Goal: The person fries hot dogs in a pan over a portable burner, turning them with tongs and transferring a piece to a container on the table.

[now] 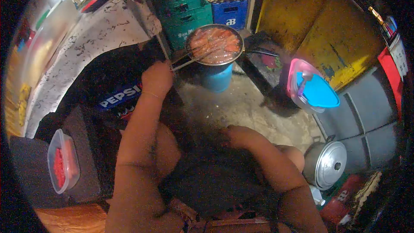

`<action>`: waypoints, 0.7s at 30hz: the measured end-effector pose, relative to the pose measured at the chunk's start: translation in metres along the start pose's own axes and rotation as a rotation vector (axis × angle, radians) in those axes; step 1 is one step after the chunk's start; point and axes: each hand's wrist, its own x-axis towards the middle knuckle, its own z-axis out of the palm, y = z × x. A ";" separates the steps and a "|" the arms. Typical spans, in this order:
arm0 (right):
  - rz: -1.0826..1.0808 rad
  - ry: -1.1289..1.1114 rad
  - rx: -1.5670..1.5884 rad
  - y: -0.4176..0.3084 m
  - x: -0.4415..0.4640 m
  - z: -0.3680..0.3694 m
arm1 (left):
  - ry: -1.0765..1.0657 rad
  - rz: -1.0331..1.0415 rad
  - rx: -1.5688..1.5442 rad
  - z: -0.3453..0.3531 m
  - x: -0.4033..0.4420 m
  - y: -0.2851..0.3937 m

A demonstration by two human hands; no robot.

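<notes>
My left hand (157,79) is closed around a pair of tongs (186,64), which reach into a frying pan (214,62). Reddish-orange pieces of food (215,43), perhaps sausages, lie in bubbling liquid in the pan. Under the pan stands a blue cylinder (217,79), and the pan's dark handle (262,51) points right. My right hand (241,137) rests low near my knee, over my dark clothing. Its fingers are in shadow, so what they do is hidden.
Green crates (189,21) and a blue crate (229,15) stand behind the pan. Right are a pink tub (297,71) with a blue lid (317,90) and a lidded pot (331,164). A plastic container (64,162) with red contents sits left, near a Pepsi-marked surface (120,97).
</notes>
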 end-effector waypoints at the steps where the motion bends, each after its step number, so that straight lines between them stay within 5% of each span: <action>1: 0.003 0.005 0.005 -0.003 -0.004 -0.003 | 0.005 0.002 0.027 0.003 0.001 0.000; 21: -0.004 0.037 -0.037 -0.008 -0.010 -0.006 | 0.038 -0.125 -0.127 -0.003 0.005 -0.016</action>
